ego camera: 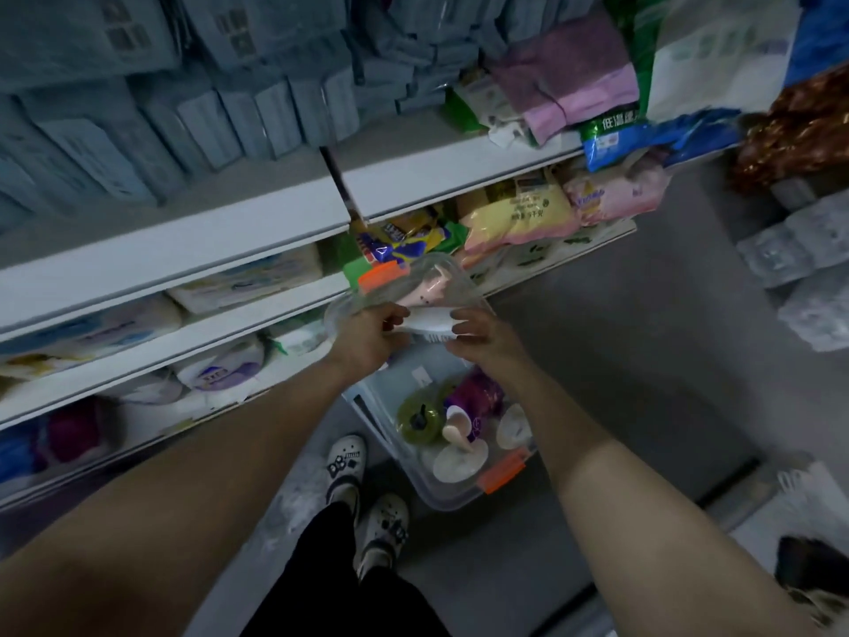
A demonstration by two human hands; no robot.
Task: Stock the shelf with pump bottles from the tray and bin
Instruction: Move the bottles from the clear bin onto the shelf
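A clear plastic tray (464, 287) with an orange latch is held up in front of the lower shelf (257, 314). A pink pump bottle (420, 292) and a white pump bottle (432, 321) lie in it. My left hand (370, 335) grips the tray's near rim, thumb against the white bottle. My right hand (480, 335) pinches the other end of the white bottle. Below them, a clear bin (459, 498) on the floor holds several bottles: green (420, 422), purple (475, 393), and white and pink ones.
The shelves carry blue packs on top, snack bags (519, 213) at middle right, and tissue packs (220, 370) lower left. My feet in white clogs (347, 462) stand beside the bin. Wrapped packs (808, 250) are stacked at the right on the grey floor.
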